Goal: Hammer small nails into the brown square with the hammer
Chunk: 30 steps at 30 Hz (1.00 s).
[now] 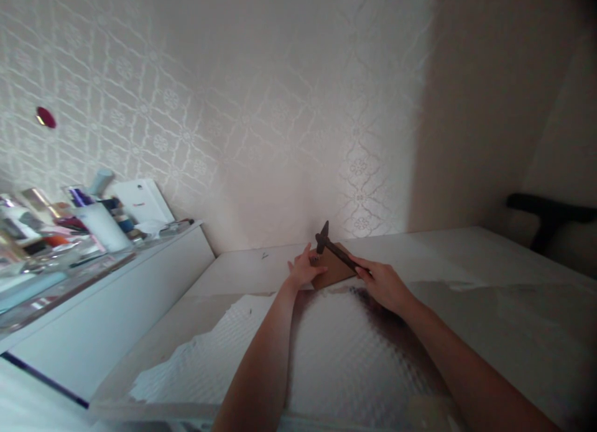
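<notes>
My right hand [383, 284] is wrapped round the handle of a hammer [342, 254]. The hammer's dark head is raised above a brown board [333, 269] lying on the white surface. My left hand [305, 270] rests at the board's left edge, fingers spread and thumb reaching over the board. Close to the fingers, under the hammer head, is a small dark detail on the board, too small to name. A few tiny thin pieces [265, 255], perhaps nails, lie to the left of the board.
A sheet of textured white wrap [336, 357] covers the front of the white surface [420, 248]. On the left stands a white cabinet [116, 314] crowded with bottles and a white box [142, 202]. Patterned wallpaper [280, 140] rises behind. A black armrest-like shape [545, 205] is at right.
</notes>
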{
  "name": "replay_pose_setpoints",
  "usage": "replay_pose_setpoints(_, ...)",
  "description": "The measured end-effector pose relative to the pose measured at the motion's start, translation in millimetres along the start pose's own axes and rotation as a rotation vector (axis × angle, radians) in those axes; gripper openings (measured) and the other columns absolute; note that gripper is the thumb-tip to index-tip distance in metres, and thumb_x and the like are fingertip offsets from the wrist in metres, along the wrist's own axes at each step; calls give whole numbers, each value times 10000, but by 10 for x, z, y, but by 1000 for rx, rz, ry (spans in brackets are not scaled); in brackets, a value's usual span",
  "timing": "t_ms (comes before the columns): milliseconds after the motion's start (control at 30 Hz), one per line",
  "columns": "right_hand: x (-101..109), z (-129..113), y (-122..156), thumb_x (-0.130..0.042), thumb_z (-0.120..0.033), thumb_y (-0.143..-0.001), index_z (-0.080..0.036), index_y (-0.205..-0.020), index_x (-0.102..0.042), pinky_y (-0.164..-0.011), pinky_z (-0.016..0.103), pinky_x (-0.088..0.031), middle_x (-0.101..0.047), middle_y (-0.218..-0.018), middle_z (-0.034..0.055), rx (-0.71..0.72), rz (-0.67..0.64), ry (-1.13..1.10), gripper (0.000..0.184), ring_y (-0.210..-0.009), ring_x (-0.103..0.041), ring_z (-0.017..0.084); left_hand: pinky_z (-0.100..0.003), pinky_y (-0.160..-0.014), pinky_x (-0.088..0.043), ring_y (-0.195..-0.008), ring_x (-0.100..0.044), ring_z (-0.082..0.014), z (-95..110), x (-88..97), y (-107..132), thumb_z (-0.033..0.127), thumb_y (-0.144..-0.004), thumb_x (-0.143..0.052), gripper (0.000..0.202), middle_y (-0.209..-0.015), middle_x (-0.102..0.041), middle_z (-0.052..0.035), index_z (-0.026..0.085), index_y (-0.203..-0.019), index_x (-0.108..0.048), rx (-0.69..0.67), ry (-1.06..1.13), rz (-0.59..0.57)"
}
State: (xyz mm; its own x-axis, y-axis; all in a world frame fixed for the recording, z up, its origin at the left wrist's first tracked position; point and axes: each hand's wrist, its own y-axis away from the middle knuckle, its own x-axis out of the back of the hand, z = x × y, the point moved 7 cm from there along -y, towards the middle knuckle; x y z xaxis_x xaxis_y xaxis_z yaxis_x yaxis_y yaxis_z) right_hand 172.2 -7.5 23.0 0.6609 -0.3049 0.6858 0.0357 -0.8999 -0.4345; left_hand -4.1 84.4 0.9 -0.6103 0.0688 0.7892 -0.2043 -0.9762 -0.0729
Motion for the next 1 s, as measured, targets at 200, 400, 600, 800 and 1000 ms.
replay_pose_setpoints(200,-2,-11,-4,-397,-192,-855,-185,-1228,-565,-805,314,-482,-670,-1064,79,7,-8,1,409,-920,-643,214,-585,-1057,-7,-1305,-291,-287,-1,4,5,387,-705,-658,893,-1271,-538,-59,240,-1427,-152,-9,-30,1)
replay_pose_setpoints(400,17,-34,1,-394,-185,-857,-185,-1228,-564,-852,326,-469,-631,-1141,83,19,12,7,408,-1008,-611,220,-603,-1043,0,-1292,-310,-307,-3,3,-9,365,-706,-669,871,-1271,-538,-76,257,-1421,-184,-23,-10,7)
replay_pose_setpoints(600,7,-41,6,-404,-195,-860,-197,-1238,-555,-823,323,-480,-655,-1095,82,2,-4,22,407,-967,-629,219,-594,-1048,-5,-1287,-316,-302,-12,6,-15,346,-704,-679,861,-1261,-546,-67,253,-1415,-203,-20,-1,16)
replay_pose_setpoints(800,13,-60,8,-393,-185,-863,-183,-1233,-558,-820,314,-477,-638,-1129,86,3,-23,24,405,-973,-626,215,-582,-1055,-4,-1283,-327,-288,-16,2,-11,359,-709,-662,864,-1281,-532,-57,259,-1420,-181,-8,-11,11)
replay_pose_setpoints(1000,13,-42,8,-411,-176,-852,-213,-1232,-559,-817,315,-483,-659,-1092,65,5,-4,11,410,-946,-637,209,-584,-1055,-20,-1289,-311,-294,17,20,15,360,-705,-660,869,-1287,-525,-68,243,-1422,-182,-12,-19,1)
